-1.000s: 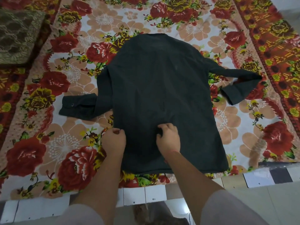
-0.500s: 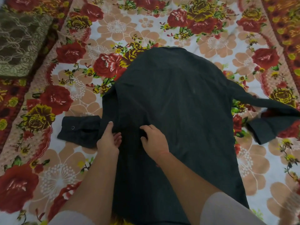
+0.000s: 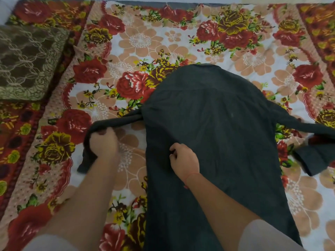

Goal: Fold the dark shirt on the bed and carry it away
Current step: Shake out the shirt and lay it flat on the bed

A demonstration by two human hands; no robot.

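While right hand (image 3: 184, 160) pins shirt (image 3: 217, 133), left hand (image 3: 104, 142) clutches sleeve (image 3: 112, 124).

Dark shirt (image 3: 213, 127): matt woven cloth. Bedsheet (image 3: 145, 44): soft printed floral cloth.

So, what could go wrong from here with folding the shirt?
The left hand grips the left sleeve bunched, so it may land creased on the dark shirt. The right hand pinches cloth near the shirt's left edge; pulling there could wrinkle the flat back. The right sleeve lies doubled over on the floral bedsheet, so it still needs straightening.
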